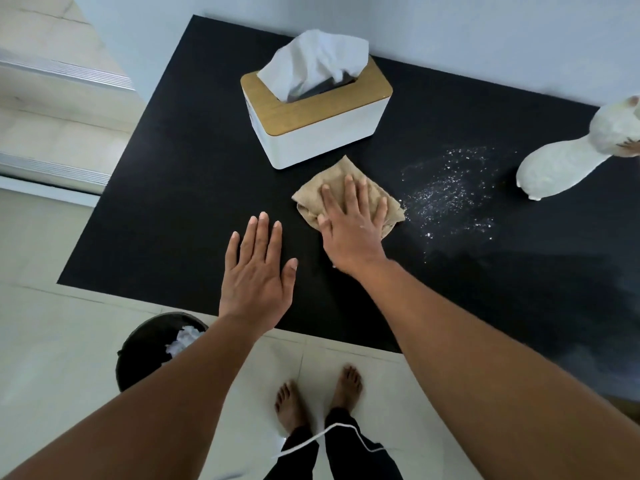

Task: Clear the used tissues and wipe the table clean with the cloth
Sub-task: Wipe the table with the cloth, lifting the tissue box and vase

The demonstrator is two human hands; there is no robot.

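Beige cloth [349,195] lay crumpled on the black table [180,188], just in front of the tissue box [317,112], and the right hand [349,226] pressed flat on it with fingers straight and spread. The left hand [258,271] hovered or rested, flat and wide with fingers together, nearer the table's front edge than the box, holding nothing. White crumbs [450,192] were scattered to the right of the box, just beyond the cloth. A white figurine [568,161] stood farther right. Below the table's front edge, left of the box, a dark bin [138,355] on the pale tiled floor [52,323] held crumpled white tissues [181,341].
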